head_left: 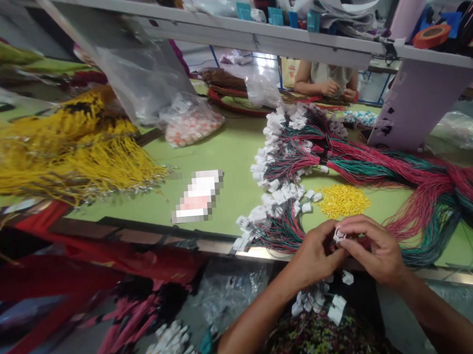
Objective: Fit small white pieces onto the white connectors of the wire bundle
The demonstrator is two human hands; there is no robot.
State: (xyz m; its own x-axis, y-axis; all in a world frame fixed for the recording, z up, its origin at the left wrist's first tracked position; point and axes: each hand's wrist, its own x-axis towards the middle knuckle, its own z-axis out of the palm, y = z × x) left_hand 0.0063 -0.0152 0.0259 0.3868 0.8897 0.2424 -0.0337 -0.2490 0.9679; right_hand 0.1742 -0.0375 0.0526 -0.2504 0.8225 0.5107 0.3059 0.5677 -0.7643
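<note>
A small white plastic connector is held up between my two hands at the table's front edge. My left hand is closed, its fingertips around the connector's left side. My right hand pinches the same connector between thumb and fingers. Right behind the hands lies a pile of small yellow pieces. Below them, over my lap, hang several white connectors on wires. A bundle of red and green wires with white connectors on its ends spreads behind and beside my hands.
On the green table lie yellow wires, a clear bag of orange and white parts and a blurred-out flat item. A shelf spans above. Across the table sits another person. Red cloth hangs at front left.
</note>
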